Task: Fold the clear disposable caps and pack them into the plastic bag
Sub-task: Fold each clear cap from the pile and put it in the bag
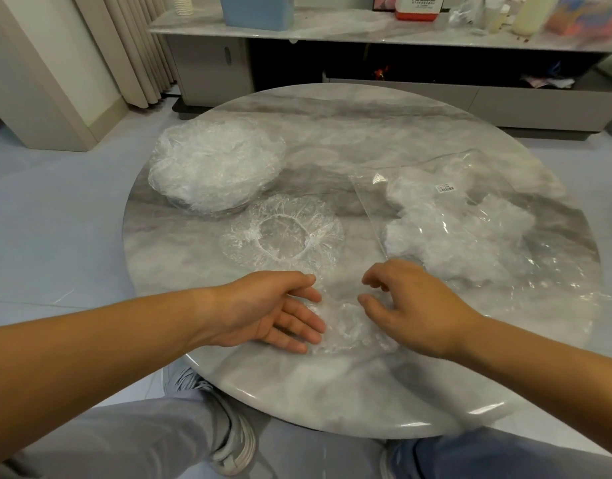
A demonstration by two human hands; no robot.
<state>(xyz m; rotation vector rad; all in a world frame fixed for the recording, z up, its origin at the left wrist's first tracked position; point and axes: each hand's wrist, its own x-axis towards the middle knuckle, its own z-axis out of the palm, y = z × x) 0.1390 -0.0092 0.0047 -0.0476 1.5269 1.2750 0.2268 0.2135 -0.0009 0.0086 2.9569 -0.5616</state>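
Observation:
A crumpled clear cap lies on the round marble table near its front edge, between my two hands. My left hand lies with fingers straight, their tips touching the cap's left side. My right hand hovers over the cap's right side with fingers loosely bent, holding nothing that I can see. Another clear cap lies spread flat with its elastic ring up, just beyond. A pile of caps sits at the back left. The plastic bag, holding several folded caps, lies at the right.
Beyond the table stands a low grey cabinet with a blue box, a red-and-white box and bottles on top. Curtains hang at the left. My knees and grey shoes show under the table's front edge.

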